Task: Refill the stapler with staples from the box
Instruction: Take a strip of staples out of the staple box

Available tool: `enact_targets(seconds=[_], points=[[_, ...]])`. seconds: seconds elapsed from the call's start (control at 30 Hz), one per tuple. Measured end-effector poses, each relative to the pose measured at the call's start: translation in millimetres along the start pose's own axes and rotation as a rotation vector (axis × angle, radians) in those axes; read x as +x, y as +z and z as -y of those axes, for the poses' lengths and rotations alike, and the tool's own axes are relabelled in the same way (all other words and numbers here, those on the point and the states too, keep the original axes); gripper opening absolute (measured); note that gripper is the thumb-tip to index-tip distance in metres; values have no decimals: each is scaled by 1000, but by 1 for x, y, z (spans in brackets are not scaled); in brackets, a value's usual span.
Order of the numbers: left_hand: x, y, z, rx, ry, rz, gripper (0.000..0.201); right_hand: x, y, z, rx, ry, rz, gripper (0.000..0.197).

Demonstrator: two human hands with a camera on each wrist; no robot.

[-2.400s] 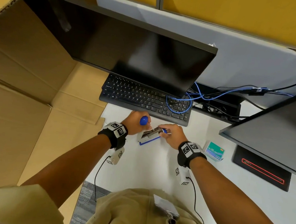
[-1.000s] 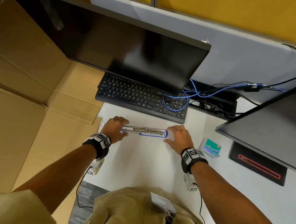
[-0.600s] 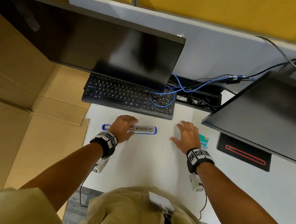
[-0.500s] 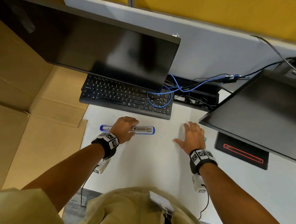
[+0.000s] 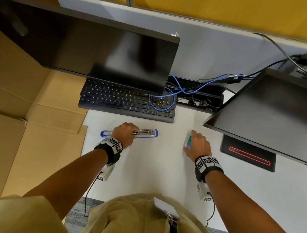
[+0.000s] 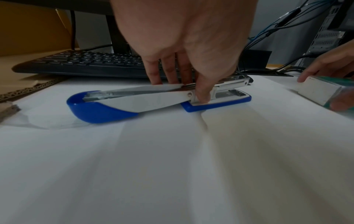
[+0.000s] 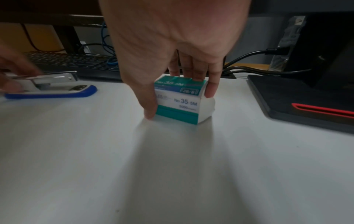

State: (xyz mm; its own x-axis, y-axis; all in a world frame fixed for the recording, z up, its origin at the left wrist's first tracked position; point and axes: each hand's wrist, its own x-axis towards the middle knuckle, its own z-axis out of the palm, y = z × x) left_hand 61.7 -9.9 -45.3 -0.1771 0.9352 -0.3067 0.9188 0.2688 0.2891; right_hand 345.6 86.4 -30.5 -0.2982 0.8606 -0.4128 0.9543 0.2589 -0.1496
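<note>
Lying opened flat on the white worktop, just left of centre in the head view, the blue-and-white stapler is showing its metal staple channel facing up, with its blue cover end stretching out to the left. The left hand is bearing down on the stapler at its hinge: in the left wrist view the thumb is pressing the near side of the hinge plate while the fingers are reaching over the far side, so the hand is pinching the stapler there. Right of centre, well apart from the stapler, the right hand is arching over the green-and-white box of staples, printed "No 35-5M"; the thumb is pressing its left face and the fingers are curling over its far and right edges, gripping it as it is standing on the worktop. A black keyboard is lying beyond both hands, in the upper middle of the frame, under a dark monitor. A second monitor is filling the right side.
</note>
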Motion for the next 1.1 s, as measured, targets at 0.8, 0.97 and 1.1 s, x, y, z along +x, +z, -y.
enact_targets(seconds=[0.8,0.97,1.1], points=[[0,2,-75,-525,140,255,75,-19,-12,65,419,-537,34,71],[-7,6,-61,-481,87,233,54,-20,-1,57,492,-394,-65,56],[-7,2,-65,-536,73,157,70,-21,7,49,562,-276,-176,32]])
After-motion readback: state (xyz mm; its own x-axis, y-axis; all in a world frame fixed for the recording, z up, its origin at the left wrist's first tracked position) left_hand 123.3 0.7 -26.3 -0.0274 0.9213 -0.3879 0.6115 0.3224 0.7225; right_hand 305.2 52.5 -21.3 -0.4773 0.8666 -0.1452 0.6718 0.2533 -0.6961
